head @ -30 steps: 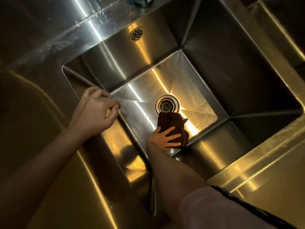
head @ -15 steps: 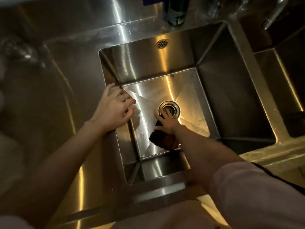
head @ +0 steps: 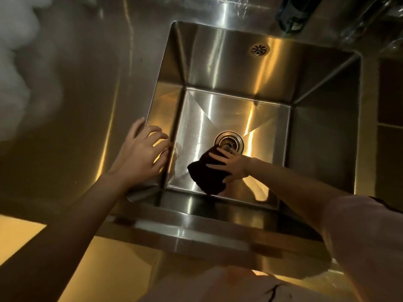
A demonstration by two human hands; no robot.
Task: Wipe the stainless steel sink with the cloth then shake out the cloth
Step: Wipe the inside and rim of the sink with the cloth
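Note:
The stainless steel sink (head: 322, 136) is a deep square basin with a round drain (head: 229, 141) in its floor. A dark brown cloth (head: 207, 175) lies bunched on the basin floor, just left of and in front of the drain. My right hand (head: 231, 165) presses down on the cloth, fingers spread over it and pointing left. My left hand (head: 141, 155) rests on the sink's left rim, fingers apart and curled over the edge, holding nothing.
An overflow grille (head: 260, 49) sits on the back wall of the basin. A dark bottle (head: 294, 14) stands on the ledge behind the sink at the right. A steel counter (head: 76, 105) stretches to the left. A second basin (head: 390, 127) shows at the right edge.
The head view has swung so the sink sits more squarely. My right hand with the cloth has shifted on the basin floor, staying beside the drain. My left hand stays on the left rim.

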